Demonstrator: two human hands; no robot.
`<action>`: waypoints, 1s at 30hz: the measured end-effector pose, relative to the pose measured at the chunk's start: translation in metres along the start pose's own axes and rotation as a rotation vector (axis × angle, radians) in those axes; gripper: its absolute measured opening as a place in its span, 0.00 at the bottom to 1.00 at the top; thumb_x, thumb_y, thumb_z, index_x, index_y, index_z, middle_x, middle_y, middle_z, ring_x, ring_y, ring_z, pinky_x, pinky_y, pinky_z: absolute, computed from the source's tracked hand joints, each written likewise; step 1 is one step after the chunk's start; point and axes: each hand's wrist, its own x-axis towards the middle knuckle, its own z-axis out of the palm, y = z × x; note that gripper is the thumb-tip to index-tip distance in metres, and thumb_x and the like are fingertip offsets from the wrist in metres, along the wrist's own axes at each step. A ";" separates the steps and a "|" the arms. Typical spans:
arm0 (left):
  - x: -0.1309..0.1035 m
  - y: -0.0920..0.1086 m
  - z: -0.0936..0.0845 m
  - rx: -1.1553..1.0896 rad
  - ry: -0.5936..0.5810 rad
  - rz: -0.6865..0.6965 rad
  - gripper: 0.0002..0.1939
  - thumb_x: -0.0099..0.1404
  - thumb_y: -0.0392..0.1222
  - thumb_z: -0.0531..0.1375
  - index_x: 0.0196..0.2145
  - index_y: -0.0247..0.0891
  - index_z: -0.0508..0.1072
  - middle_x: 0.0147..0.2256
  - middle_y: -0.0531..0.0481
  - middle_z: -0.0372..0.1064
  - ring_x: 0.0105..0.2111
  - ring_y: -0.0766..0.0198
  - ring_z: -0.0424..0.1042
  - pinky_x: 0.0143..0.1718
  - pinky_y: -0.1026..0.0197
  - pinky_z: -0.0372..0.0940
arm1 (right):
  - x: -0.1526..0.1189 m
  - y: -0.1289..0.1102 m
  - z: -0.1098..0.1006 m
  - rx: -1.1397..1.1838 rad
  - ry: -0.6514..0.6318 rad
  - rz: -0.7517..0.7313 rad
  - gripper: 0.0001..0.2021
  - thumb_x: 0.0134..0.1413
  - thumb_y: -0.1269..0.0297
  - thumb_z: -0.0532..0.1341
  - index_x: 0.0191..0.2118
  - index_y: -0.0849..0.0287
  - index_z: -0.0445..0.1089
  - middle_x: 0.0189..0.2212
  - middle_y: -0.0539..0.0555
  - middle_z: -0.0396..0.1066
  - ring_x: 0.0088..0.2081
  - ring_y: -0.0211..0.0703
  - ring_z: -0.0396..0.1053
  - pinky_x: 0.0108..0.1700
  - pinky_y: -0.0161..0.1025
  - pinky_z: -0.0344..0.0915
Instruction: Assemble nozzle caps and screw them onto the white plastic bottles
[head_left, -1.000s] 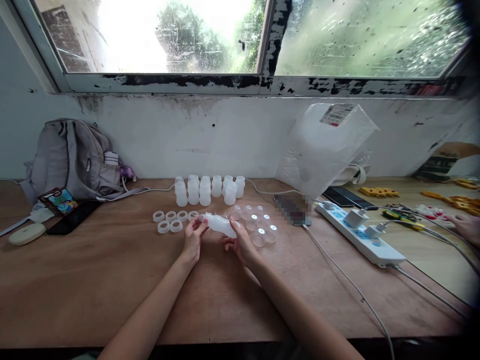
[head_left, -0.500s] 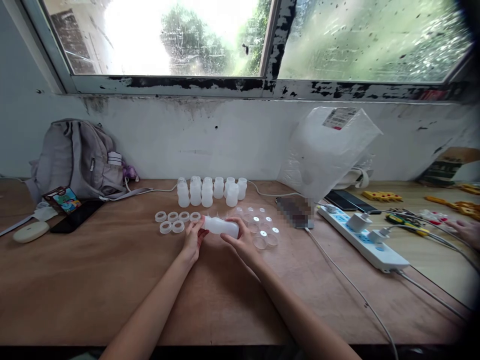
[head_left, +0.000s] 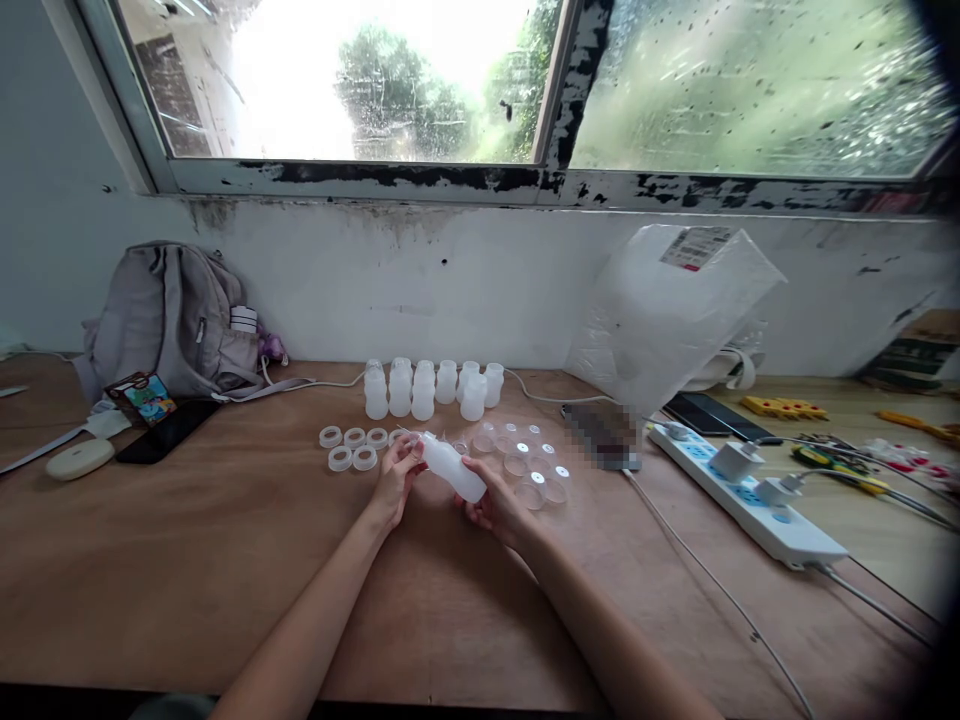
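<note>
A frosted white plastic baby bottle (head_left: 456, 472) lies tilted across both palms, its neck end up to the left and its base down to the right. The fingers of my left hand (head_left: 396, 482) are closed at the neck end, covering part of it. My right hand (head_left: 499, 505) grips the lower body near the base. Left of my hands lie several translucent collar rings (head_left: 340, 458). To the right are several clear round caps (head_left: 529, 494), some with small white discs. Behind my hands stand several similar bottles (head_left: 423, 395), some of them with clear covers on.
A grey backpack (head_left: 169, 320), a black phone (head_left: 166, 432) and a round cream case (head_left: 81, 459) sit at the left. Rightward are a clear plastic bag (head_left: 667, 310), a white power strip (head_left: 750, 490) with plugs, trailing cables and yellow parts (head_left: 784, 408).
The bottle has swung from nearly level to a steeper slant, its base end lower. My right hand has moved lower with it. The view has shifted slightly, and another person's hand at right has left it.
</note>
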 end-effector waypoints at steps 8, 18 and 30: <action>-0.007 -0.006 0.009 -0.018 -0.112 -0.083 0.18 0.49 0.45 0.63 0.37 0.35 0.69 0.32 0.48 0.69 0.30 0.65 0.68 0.32 0.64 0.61 | -0.001 0.008 0.016 0.057 -0.115 -0.138 0.17 0.48 0.51 0.56 0.40 0.57 0.60 0.27 0.51 0.66 0.21 0.34 0.66 0.17 0.29 0.62; -0.017 -0.003 0.010 0.596 0.032 0.386 0.15 0.40 0.33 0.67 0.29 0.41 0.71 0.28 0.52 0.66 0.31 0.62 0.64 0.33 0.67 0.57 | -0.001 0.003 0.006 -0.435 0.233 -0.601 0.16 0.46 0.55 0.59 0.39 0.59 0.63 0.38 0.56 0.63 0.32 0.40 0.64 0.28 0.35 0.64; -0.019 -0.020 0.006 1.132 -0.140 0.409 0.31 0.46 0.44 0.64 0.47 0.43 0.60 0.41 0.46 0.65 0.40 0.55 0.66 0.39 0.57 0.60 | -0.004 -0.009 0.003 -0.188 0.214 -0.520 0.16 0.42 0.54 0.61 0.34 0.60 0.68 0.28 0.52 0.66 0.27 0.38 0.62 0.25 0.34 0.61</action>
